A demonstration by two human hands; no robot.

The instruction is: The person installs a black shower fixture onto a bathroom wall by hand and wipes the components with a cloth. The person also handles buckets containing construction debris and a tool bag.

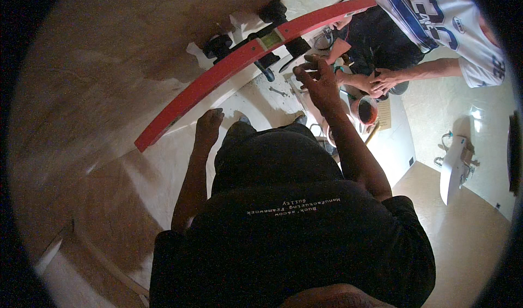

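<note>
A long red spirit level (218, 76), bent by the lens, lies across a black wall-mounted fitting with two round black knobs (218, 45) and a curved black spout (266, 71). My left hand (208, 127) is a loose fist below the level's left part, apart from it, with nothing visible in it. Raised beneath the level's right part, my right hand (321, 84) has bent fingers standing apart. It appears to hold nothing, and its fingertips are near the black block (297, 47) under the level.
At the upper right, another person in a white jersey (436, 24) has one hand (388, 80) near a red-rimmed bucket (365, 110) and cluttered tools. A wrench-like tool (279, 92) lies below the fitting. A white basin-like fixture (453, 169) is far right.
</note>
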